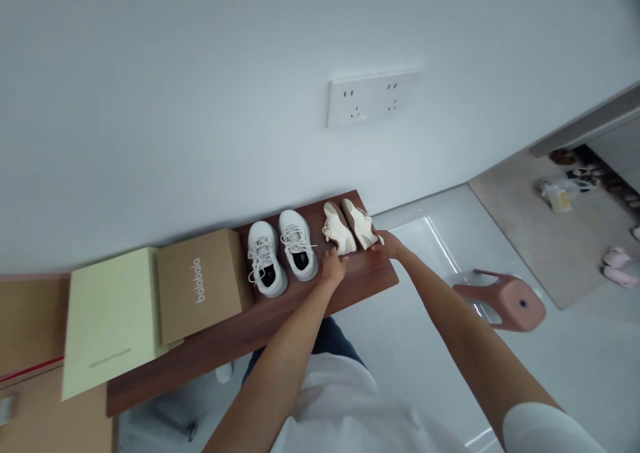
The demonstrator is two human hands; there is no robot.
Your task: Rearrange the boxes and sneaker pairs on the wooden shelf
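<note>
A pair of small cream sneakers with brown soles and lining lies side by side near the right end of a reddish-brown wooden shelf (363,276). At the heel of the left cream sneaker (340,230) is my left hand (334,266), its fingers bent around that end. My right hand (389,245) is at the heel of the right cream sneaker (360,223), thumb and fingers closed about its outer edge. Left of them stand a larger white sneaker (299,243) and its mate (265,256), both laced, toes toward the wall.
A brown shoe box (200,283) and a pale yellow-green box (113,320) stand on the shelf's left part. Behind rises a white wall with a socket panel (375,100). A pink stool (517,303) is on the floor at right, with several shoes beyond.
</note>
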